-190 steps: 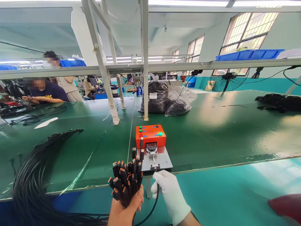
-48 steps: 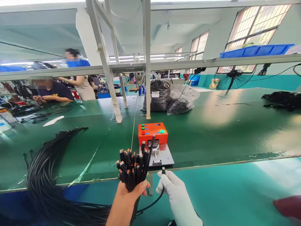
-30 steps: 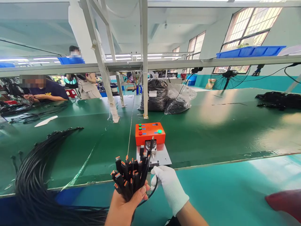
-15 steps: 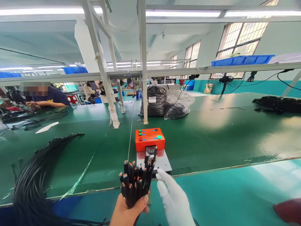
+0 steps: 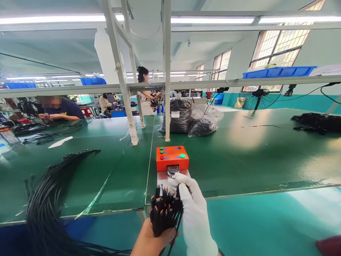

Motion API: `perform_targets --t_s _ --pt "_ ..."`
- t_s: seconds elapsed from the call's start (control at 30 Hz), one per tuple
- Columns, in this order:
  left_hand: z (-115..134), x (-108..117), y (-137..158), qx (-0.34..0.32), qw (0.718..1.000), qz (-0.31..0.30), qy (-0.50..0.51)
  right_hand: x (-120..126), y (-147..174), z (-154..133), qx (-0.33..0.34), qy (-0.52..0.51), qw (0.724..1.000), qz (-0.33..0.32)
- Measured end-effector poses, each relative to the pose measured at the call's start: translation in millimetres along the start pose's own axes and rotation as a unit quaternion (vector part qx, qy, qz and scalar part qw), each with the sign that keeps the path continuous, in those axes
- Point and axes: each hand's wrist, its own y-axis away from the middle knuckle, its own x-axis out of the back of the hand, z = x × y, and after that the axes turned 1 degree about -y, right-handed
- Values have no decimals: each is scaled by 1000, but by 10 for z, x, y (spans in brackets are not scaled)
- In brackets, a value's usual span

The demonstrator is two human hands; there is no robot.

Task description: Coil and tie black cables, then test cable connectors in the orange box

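My bare left hand [image 5: 156, 237] is wrapped around a bundle of black cables [image 5: 163, 213], their plugs pointing up with orange-lined metal ends. My right hand [image 5: 194, 209], in a white glove, is closed on one cable at the bundle's right side. Its fingertips are close to a small digital gauge [image 5: 173, 169] and partly cover what they pinch. Behind the gauge stands an orange box [image 5: 172, 158] with green and red buttons and a lit green one. A metal plate [image 5: 160, 177] extends from the box's front, largely hidden by my glove and the plugs.
A long bunch of black cables [image 5: 44, 199] hangs over the green table's [image 5: 234, 160] left front edge. Filled plastic bags [image 5: 177, 117] stand behind a white post [image 5: 167, 89]. Black items [image 5: 317, 121] lie at the far right. Another person [image 5: 62, 108] works at back left.
My right hand has moved up and left to the gauge, closing on a cable. The bundle in my left hand has shifted slightly right and down. A person has appeared behind the posts.
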Motion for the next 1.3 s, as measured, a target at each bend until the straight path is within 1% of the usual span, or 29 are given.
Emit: perform_targets --t_s 0.07,0.17,0.27,0.33,0.4,0.47,0.53,0.6,0.73,0.8,0.9,1.03,1.17,1.23,1.3 --pt "81 -29 36 -11 1000 5 8 -10 48 102 23 5 1000 11" --pt "191 -73 73 -18 1000 22 8 -5 86 220 46 51 997 33" --pt "205 -84 61 -17 1000 25 5 7 92 244 56 59 996 36" --pt "166 -67 35 -3 1000 9 0 30 83 230 33 13 999 30" --pt "116 -36 7 10 1000 -16 0 73 64 219 -12 -54 998 21" --pt "77 -5 -13 12 999 -28 12 131 41 218 -54 -91 994 0" --pt "60 10 -21 4 999 -26 33 189 22 214 -77 -70 994 -21" --pt "66 2 -19 4 998 -19 53 232 14 203 -84 -40 995 -31" --pt "105 -42 -6 15 998 7 67 258 47 187 -82 -36 996 -19" --pt "116 -54 -6 7 998 3 59 257 78 202 -99 -13 995 -11" --pt "99 -44 -14 5 999 3 47 263 106 242 -132 25 991 -25" --pt "12 7 -37 17 999 35 17 299 72 278 -123 28 991 -39" --pt "-119 52 -51 36 999 30 1 356 12 284 -101 13 992 -79" --pt "-180 58 -44 47 998 38 5 372 -15 270 -89 3 993 -75" --pt "-219 53 -31 43 998 49 2 370 -38 243 -95 -5 993 -65"
